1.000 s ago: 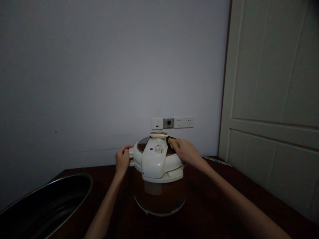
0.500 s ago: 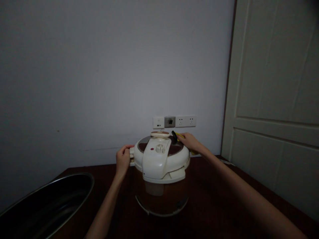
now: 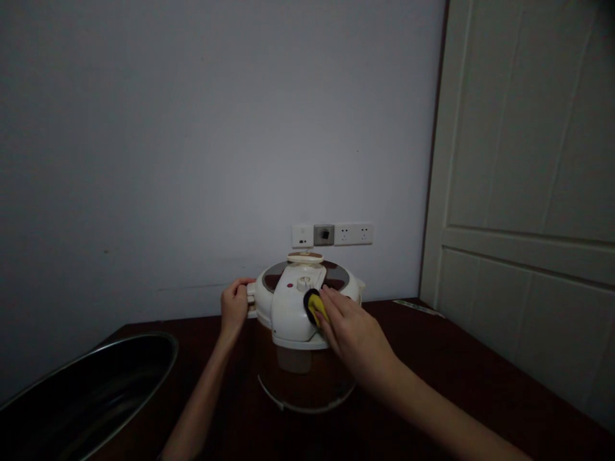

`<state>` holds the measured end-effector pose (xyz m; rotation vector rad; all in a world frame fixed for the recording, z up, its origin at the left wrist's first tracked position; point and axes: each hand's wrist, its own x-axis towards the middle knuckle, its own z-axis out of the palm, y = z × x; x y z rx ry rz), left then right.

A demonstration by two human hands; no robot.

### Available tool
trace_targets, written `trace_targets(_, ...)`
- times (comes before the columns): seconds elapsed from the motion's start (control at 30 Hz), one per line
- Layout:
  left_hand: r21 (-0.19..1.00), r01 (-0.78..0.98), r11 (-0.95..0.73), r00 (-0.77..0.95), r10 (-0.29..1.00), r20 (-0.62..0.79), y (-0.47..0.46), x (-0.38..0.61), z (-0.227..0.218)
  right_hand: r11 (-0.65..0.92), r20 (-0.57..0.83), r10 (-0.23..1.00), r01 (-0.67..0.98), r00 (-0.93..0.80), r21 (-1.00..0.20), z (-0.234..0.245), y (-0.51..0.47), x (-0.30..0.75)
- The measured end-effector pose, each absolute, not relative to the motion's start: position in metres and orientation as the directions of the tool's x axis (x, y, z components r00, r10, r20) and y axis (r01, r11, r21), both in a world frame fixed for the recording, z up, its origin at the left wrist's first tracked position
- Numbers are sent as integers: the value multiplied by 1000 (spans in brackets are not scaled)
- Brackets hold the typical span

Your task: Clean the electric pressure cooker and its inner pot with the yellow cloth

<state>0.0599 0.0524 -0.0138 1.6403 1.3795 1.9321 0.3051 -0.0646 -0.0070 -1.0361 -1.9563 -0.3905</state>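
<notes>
Holding pad (image 3: pixel 316 307) against cooker (image 3: pixel 291 317), right hand (image 3: pixel 355 336)

Legible text, brands, numbers or signs: none. Cooker (image 3: pixel 288 320): marks about the dial (image 3: pixel 304 283) on its top, too small and dim to read. Leftmost wall plate (image 3: pixel 302 234): faint mark, illegible; narrow patterned strip (image 3: pixel 418 308) on the dark tabletop (image 3: pixel 418 346): any print likewise unreadable.

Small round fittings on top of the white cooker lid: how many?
2 visible: a red round button and, right of it, a white ridged dial, both on the white lid. The yellow-and-black cloth may hide others.
</notes>
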Motion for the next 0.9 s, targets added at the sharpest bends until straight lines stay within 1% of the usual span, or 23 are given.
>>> trace_targets(0.07, 776, 369, -512, -334, 706, 625, 52, 60, -13, 622, 829, 479, 778, -288, -89, -12, -61, 309)
trace_targets(0.13, 769, 381, -514, -332, 700, 632, 50, 60, -12, 625, 823, 501, 770, -266, -132, -7, -46, 320)
trace_targets(0.2, 762, 391, -516, -326, 697, 639, 49, 60, -12, 579, 776, 596, 780, -207, -237, 5, -23, 336)
trace_targets(0.27, 764, 387, -516, -320, 702, 637, 49, 60, -12, 474, 657, 739, 806, -146, -354, 20, 4, 352)
trace_targets(0.3, 768, 381, -515, -320, 706, 632, 50, 60, -12, 426, 604, 790, 804, -107, -415, 25, 17, 359)
trace_targets(0.33, 773, 374, -512, -322, 710, 626, 50, 60, -12, 368, 565, 824, 795, -40, -481, 30, 30, 366)
trace_targets(0.43, 782, 366, -505, -335, 712, 617, 50, 61, -11, 303, 535, 844, 785, 43, -540, 32, 52, 377)
trace_targets(0.57, 772, 378, -511, -336, 701, 629, 50, 63, -9, 324, 574, 816, 767, 70, -554, 20, 32, 369)
trace_targets(0.63, 765, 386, -516, -336, 694, 637, 50, 63, -9, 408, 627, 779, 738, 25, -537, 13, 6, 356)
trace_targets(0.67, 763, 389, -517, -337, 691, 640, 50, 63, -10, 479, 667, 745, 712, -19, -514, 10, -8, 348)
trace_targets(0.7, 763, 389, -516, -338, 690, 640, 50, 62, -10, 557, 706, 702, 689, -94, -463, 8, -20, 341)
trace_targets(0.73, 764, 386, -516, -339, 691, 638, 50, 62, -10, 604, 743, 657, 679, -128, -417, 8, -30, 333)
trace_targets(0.8, 770, 376, -516, -341, 695, 633, 50, 62, -11, 638, 764, 620, 682, -177, -359, 10, -38, 323)
trace_targets(0.83, 773, 371, -514, -342, 698, 629, 50, 62, -11, 626, 752, 633, 693, -184, -357, 14, -35, 321)
trace_targets(0.9, 779, 364, -511, -344, 703, 622, 50, 62, -12, 574, 681, 706, 722, -196, -387, 25, -19, 322)
